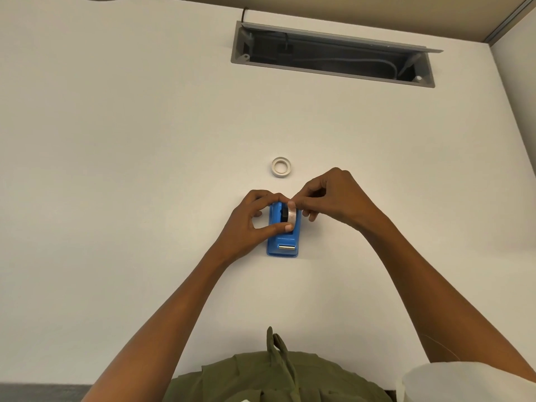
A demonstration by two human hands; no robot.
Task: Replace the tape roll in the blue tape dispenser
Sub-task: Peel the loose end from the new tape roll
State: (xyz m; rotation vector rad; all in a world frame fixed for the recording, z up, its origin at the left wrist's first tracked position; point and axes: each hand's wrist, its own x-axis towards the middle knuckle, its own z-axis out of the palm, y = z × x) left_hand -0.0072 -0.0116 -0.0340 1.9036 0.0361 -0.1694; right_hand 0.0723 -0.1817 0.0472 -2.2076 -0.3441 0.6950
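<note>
- Dispenser (282,236) in blue lies on the white worktop (116,169), its long axis running near to far, with the cutter end (286,247) toward the person and the roll bay at the far end.
- Tape roll (291,217) stands on edge in that far bay on a black hub (285,213); whether it is fully seated I cannot tell.
- Left hand (255,220) wraps the dispenser from the left, thumb laid across the body just near of the roll, fingers curled over the far end, steadying it.
- Right hand (330,198) comes in from the right and far side, thumb and forefinger pinched at the top of the roll, seemingly on its loose end; the other fingers are curled clear.
- Key relation: the cutter lies straight toward the person from the pinch, along the dispenser's long axis, so the likely next move is drawing the tape end nearward; the right hand is the one placed for it.
- Left thumb sits between roll and cutter and may have to lift out of the tape's path.
- 1 spare ring (281,167), probably the spent core, lies flat on the worktop just beyond the hands, clear of the path.
- Open cable tray (333,53) sits well apart at the far edge.
</note>
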